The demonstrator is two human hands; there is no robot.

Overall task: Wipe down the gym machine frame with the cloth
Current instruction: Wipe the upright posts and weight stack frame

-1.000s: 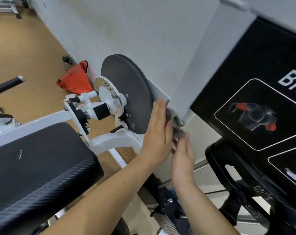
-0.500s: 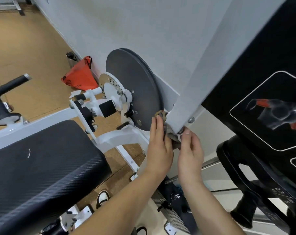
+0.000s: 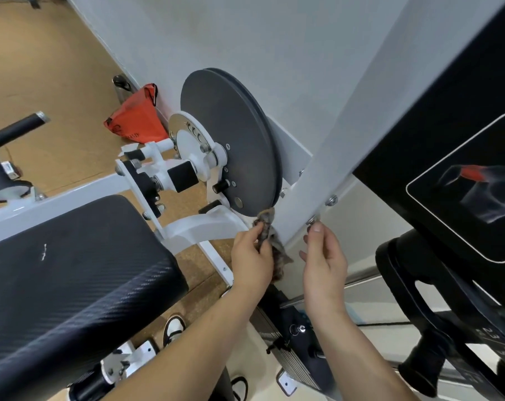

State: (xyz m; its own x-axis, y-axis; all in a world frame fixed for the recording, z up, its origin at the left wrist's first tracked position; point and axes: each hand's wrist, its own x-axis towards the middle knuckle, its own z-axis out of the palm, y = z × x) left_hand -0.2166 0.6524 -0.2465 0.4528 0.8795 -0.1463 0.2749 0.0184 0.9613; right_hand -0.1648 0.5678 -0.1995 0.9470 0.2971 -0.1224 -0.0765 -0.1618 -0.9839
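Both forearms reach up side by side to the lower end of the slanted white frame (image 3: 332, 157). The left hand (image 3: 251, 256) grips the bunched cloth (image 3: 276, 250) against the frame's edge, just below the grey disc (image 3: 228, 140). The right hand (image 3: 323, 264) holds nothing, its forefinger raised beside a bolt (image 3: 312, 219), other fingers loosely curled

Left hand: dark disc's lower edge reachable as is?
Probably yes: the left hand grips the cloth just below the disc, nothing between them; the white frame bar passes to the right.
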